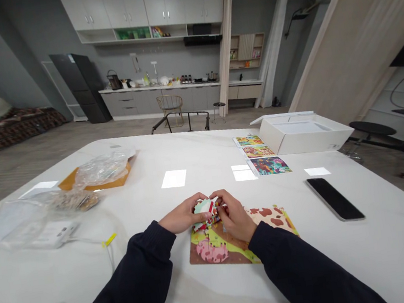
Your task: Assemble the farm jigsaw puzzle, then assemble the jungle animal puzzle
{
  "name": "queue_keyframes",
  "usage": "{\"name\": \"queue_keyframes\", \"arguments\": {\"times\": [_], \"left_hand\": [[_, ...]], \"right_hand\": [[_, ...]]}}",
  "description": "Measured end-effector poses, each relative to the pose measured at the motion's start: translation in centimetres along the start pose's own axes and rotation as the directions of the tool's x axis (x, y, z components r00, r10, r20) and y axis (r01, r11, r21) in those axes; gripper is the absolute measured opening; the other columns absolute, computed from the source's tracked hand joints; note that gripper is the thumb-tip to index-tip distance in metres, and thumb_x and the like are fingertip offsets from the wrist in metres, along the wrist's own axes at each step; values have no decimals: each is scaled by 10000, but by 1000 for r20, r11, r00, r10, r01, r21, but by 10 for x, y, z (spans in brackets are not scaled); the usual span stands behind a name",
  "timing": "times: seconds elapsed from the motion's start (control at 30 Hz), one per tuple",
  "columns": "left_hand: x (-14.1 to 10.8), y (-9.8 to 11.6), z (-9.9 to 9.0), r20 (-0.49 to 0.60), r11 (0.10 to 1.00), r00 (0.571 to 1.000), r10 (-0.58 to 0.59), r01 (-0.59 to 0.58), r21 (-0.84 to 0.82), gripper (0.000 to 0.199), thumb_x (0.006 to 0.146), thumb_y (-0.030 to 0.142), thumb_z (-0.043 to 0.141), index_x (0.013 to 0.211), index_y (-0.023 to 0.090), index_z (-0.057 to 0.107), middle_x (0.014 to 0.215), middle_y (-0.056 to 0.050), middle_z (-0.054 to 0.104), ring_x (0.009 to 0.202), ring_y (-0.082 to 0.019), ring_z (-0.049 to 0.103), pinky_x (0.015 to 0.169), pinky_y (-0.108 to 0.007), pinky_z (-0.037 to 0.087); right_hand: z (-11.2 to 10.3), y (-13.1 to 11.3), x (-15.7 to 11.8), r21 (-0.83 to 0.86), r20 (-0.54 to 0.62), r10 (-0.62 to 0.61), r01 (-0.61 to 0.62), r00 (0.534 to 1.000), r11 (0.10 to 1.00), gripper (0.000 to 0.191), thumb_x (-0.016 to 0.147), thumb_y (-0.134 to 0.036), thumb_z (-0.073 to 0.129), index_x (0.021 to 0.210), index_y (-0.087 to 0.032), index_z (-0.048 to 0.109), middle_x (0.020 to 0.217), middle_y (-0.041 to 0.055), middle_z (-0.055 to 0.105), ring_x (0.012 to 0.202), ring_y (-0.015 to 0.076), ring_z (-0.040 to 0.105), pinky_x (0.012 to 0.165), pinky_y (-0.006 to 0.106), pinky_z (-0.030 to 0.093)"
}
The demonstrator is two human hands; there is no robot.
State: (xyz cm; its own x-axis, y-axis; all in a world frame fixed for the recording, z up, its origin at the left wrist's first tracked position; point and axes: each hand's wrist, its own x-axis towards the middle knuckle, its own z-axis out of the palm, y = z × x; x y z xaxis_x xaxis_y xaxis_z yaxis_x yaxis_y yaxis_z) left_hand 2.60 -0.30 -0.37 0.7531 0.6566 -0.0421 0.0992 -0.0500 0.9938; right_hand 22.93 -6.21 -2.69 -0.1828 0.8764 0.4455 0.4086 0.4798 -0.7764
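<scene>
Left hand point(182, 216), right hand point(235, 218) gripping puzzle pieces point(203, 207) over pig puzzle point(211, 251)

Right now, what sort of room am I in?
Probably a kitchen with a dining or living area: a long counter runs below white wall cabinets, a dark fridge stands at its end, and a large white table is before you.

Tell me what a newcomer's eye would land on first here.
Probably the colourful puzzle on the white table, just in front of the person, with a pink pig at its lower left. Over it, the left hand holds pieces, the right hand at their edge. The black phone at right stands out next.
</scene>
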Motion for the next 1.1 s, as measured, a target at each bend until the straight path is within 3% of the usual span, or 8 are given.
{"name": "queue_keyframes", "arguments": {"times": [0.13,0.23,0.33,0.47,0.57,0.67,0.8,1.1], "left_hand": [[0,0,4,-92,994,995,27,-18,105,521,811,477,776,1201,192,581,969,-30,672,885,-198,630,821,-318,499],[0,4,4,-114,986,992,47,-28,165,517,792,438,801,1203,170,640,1021,-67,708,935,-226,650,855,-334,514],[-2,9,-4,-151,995,987,63,-50,91,513,785,437,808,1185,143,679,1065,-101,735,975,-256,678,879,-355,527],[-10,10,-25,-214,1000,977,7,-8,-3,534,797,489,786,1188,141,681,1104,-118,747,1005,-270,698,896,-381,535],[-19,9,-39,-138,996,988,-74,81,40,548,780,527,784,1151,136,687,1118,-125,747,1041,-281,690,916,-377,528],[-24,10,-43,-88,965,988,-129,145,217,498,783,530,767,1098,152,690,1039,-95,750,951,-263,682,822,-324,522],[-24,13,-37,-38,927,990,-133,138,349,424,797,492,741,1081,181,692,961,-51,731,866,-228,646,741,-275,487],[-23,17,-23,-81,916,985,-152,171,362,419,780,457,736,1090,186,653,857,-19,680,741,-181,597,661,-260,466]], "right_hand": [[-2,-1,1,-22,-57,76,-77,996,997,263,974,-208,465,1225,-228,544,982,45,640,799,192,611,741,322,493],[-4,2,2,-118,47,95,-89,994,989,190,1014,-250,433,1104,-231,599,927,29,674,781,194,609,746,323,474],[-5,5,1,-167,108,102,-83,989,982,234,1059,-322,397,1085,-230,610,871,18,670,803,200,610,766,325,464],[-1,6,0,-293,195,-3,61,981,954,348,998,-440,571,1271,-224,580,1100,78,665,1044,252,586,944,405,446],[5,4,0,-373,306,-59,176,950,911,523,895,-522,707,1309,-228,582,1259,116,604,1177,296,520,1011,460,410],[9,1,1,-369,317,-61,182,947,912,427,881,-452,746,1215,-226,605,1221,100,609,1154,289,519,991,454,408],[12,-2,0,-314,288,-48,142,956,939,274,889,-323,736,1087,-230,572,1112,66,629,1067,266,546,940,429,417],[11,-3,-1,-321,226,-20,94,974,942,462,835,-352,778,1201,-233,523,1175,93,611,1107,297,538,963,456,420]]}}
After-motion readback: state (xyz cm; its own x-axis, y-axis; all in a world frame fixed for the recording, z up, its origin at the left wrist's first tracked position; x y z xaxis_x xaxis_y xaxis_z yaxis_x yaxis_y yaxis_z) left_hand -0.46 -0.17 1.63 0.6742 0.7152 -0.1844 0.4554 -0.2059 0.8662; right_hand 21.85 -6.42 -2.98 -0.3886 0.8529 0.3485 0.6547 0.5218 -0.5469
